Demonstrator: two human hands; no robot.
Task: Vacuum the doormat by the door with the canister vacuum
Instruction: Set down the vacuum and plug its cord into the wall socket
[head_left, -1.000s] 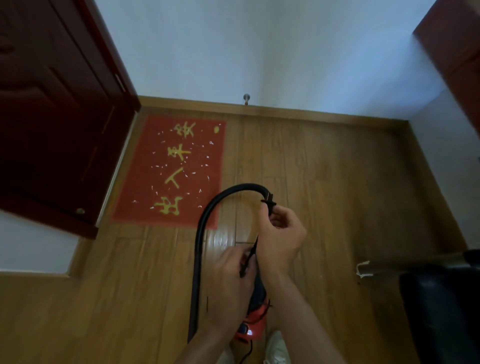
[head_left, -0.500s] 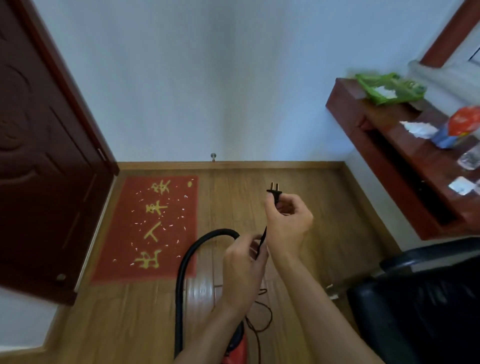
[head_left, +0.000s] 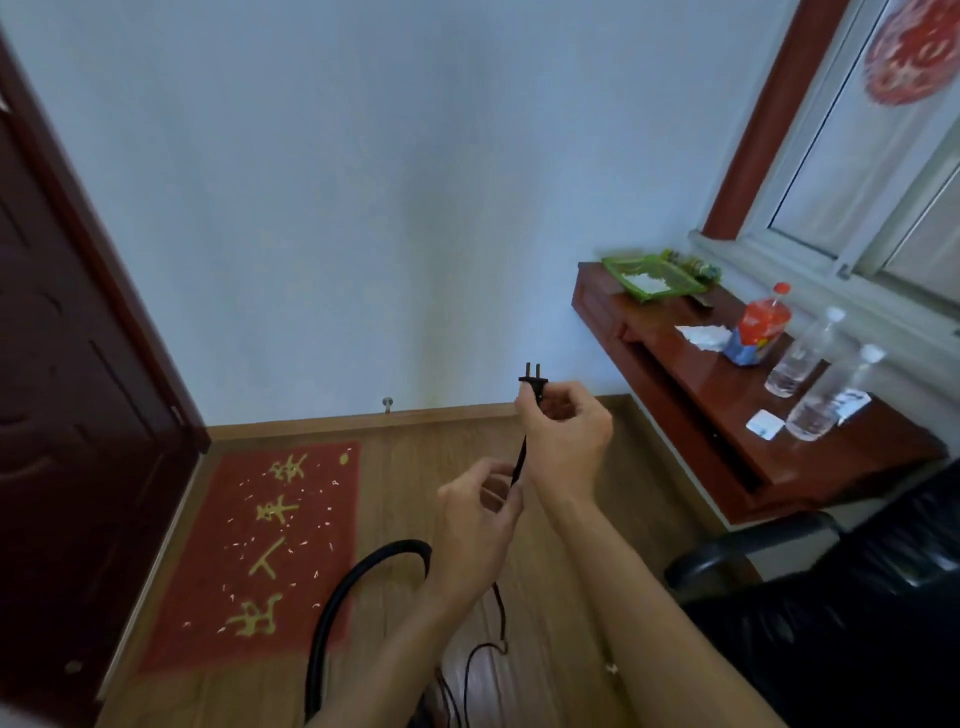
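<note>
Door (head_left: 78, 389): dark wood, far left. Doormat (head_left: 249, 561): red, flecked with white scraps, lay flat beside door. Vacuum hose (head_left: 353, 587): black, arched at mat's right edge. Left hand (head_left: 472, 535): pinched cord (head_left: 521, 457). Right hand (head_left: 566, 431): clasped plug (head_left: 533, 383), prongs up.

The hose (head_left: 332, 613) runs off the bottom edge at lower centre; the cord (head_left: 521, 457) vanishes behind the left hand (head_left: 472, 530) and reappears below it, its loops cut by the same edge; the plug (head_left: 533, 383) is half covered by fingers of the right hand (head_left: 566, 431); the door (head_left: 78, 415) is cropped at the left, the chair (head_left: 831, 597) at lower right, the window (head_left: 857, 156) at upper right; white specks on the doormat (head_left: 260, 545) are too small to identify; items behind the green tray (head_left: 652, 278) are blurred
</note>
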